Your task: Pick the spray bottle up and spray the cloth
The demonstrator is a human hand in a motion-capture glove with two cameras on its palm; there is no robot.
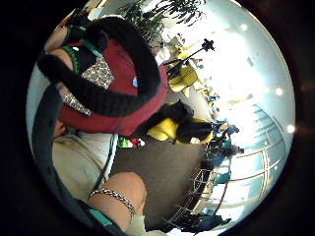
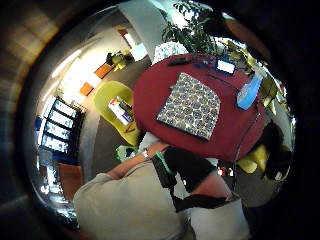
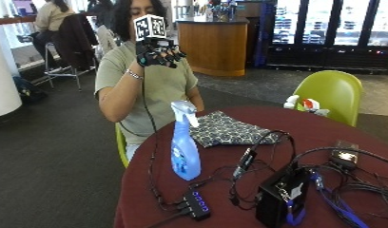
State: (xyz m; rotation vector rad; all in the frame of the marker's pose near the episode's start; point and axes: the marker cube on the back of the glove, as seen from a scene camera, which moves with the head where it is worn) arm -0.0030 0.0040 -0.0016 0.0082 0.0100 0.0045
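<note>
1. The gloved right hand [image 3: 157,53] is raised by the person's face, fingers loosely curled, its grip on nothing.
2. The spray bottle [image 3: 184,142] stands upright on the table [image 3: 245,199], just beside the patterned cloth [image 3: 228,129].
3. Partly full, it looks light, rigid and smooth; take it at the neck below the trigger.

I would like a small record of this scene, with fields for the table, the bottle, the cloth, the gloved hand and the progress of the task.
table: round, red top, cables and small devices on it
spray bottle: blue, upright near the table edge, not held
cloth: patterned, folded, flat on the table, beside the bottle, further from the camera
right hand: gloved, raised at face level, away from the table, holds nothing
task progress: bottle not yet picked up
</note>
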